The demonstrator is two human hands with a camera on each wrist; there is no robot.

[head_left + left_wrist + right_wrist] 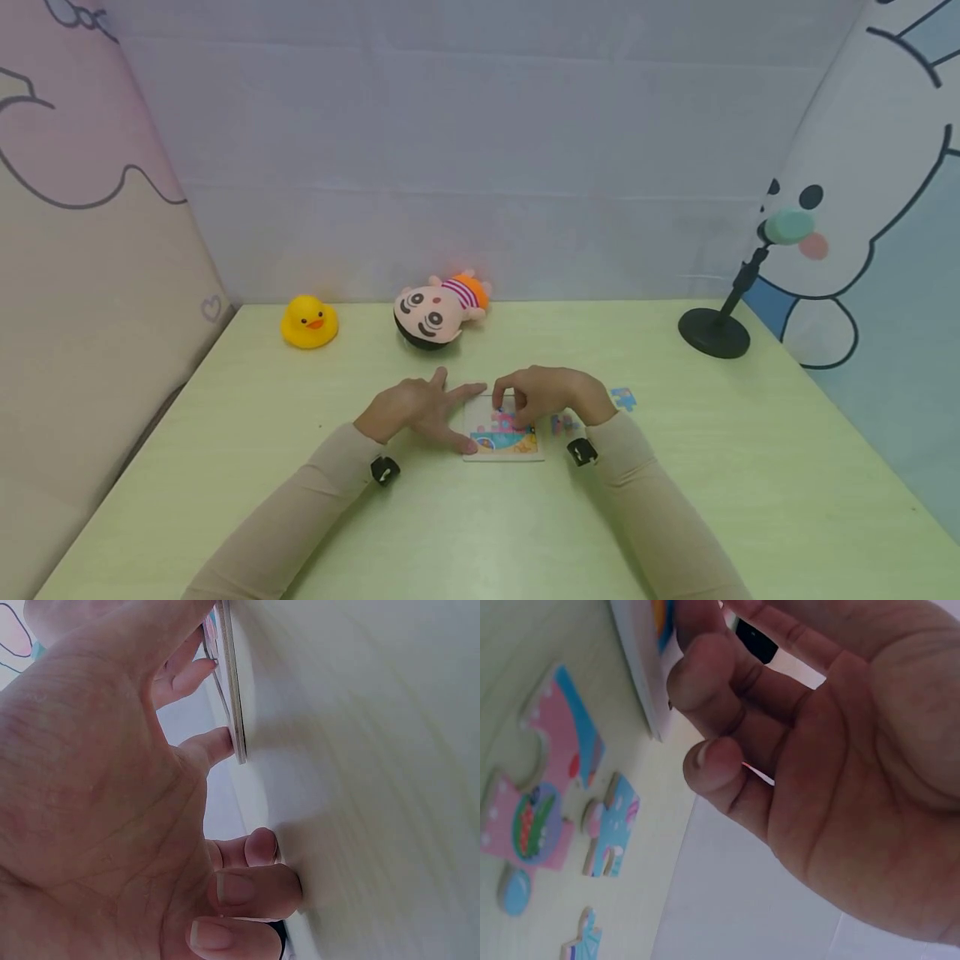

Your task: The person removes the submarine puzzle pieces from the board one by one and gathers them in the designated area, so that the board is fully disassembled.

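Note:
A jigsaw board [476, 412] lies on the table, its lower part filled with a colourful picture. My left hand [422, 408] spreads along its left side, the index finger at the upper left corner and the thumb at the lower left one. Over the board, my right hand [551, 392] has curled fingers, with thumb and index finger pinching a pink puzzle piece [503, 419]. The right wrist view hides those fingertips. Loose beside the board are a pink puzzle piece [536, 832] with a green motif, a light-blue piece [615, 825] and another blue piece [585, 941].
A yellow rubber duck [309, 322] and a doll [438, 312] in a striped top are near the table's back edge. At the back right stands a black stand [715, 332] with a mint-green head. A pale cloth backdrop [480, 150] hangs behind the table.

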